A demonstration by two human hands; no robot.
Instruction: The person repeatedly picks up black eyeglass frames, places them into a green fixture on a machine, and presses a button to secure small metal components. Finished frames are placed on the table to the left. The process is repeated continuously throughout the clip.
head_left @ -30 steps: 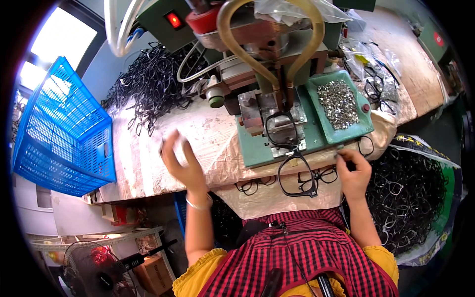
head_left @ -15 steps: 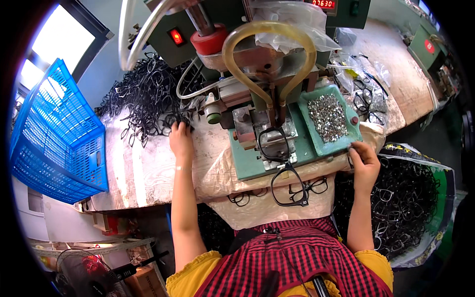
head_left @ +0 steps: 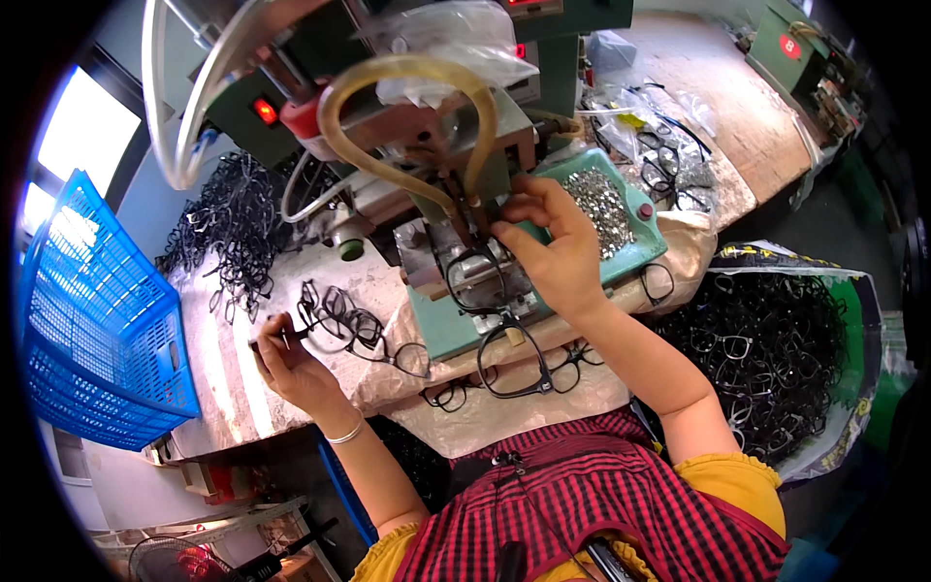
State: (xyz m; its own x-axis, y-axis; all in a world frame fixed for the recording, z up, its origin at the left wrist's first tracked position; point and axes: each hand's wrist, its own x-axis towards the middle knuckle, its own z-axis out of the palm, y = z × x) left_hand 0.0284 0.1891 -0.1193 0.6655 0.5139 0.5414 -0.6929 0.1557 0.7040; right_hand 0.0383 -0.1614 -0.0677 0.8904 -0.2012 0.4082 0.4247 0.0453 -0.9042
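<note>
My left hand (head_left: 296, 373) is closed on black eyeglass frames (head_left: 339, 318); several hang together from its fingers to the right, over the table. At the press machine (head_left: 427, 145), one black eyeglass frame (head_left: 482, 357) sits with one rim in the metal fixture (head_left: 480, 291) and the other jutting toward me. My right hand (head_left: 558, 247) reaches to the machine's head beside the fixture, thumb and fingers bent together. Whatever its fingertips hold, if anything, is hidden. A green tray (head_left: 635, 254) of small shiny metal parts (head_left: 599, 209) stands just behind that hand.
A tangled heap of black frames (head_left: 238, 218) lies at the back left, beside a blue plastic basket (head_left: 107, 330). More frames fill a large sack (head_left: 766, 359) at the right. One frame (head_left: 657, 282) rests at the table's front edge. A yellowish hose (head_left: 407, 66) loops before the machine.
My left hand has drawn a cluster of frames nearer from the heap. My right hand has moved from the front right edge up to the machine's head. The whole view has shifted.
</note>
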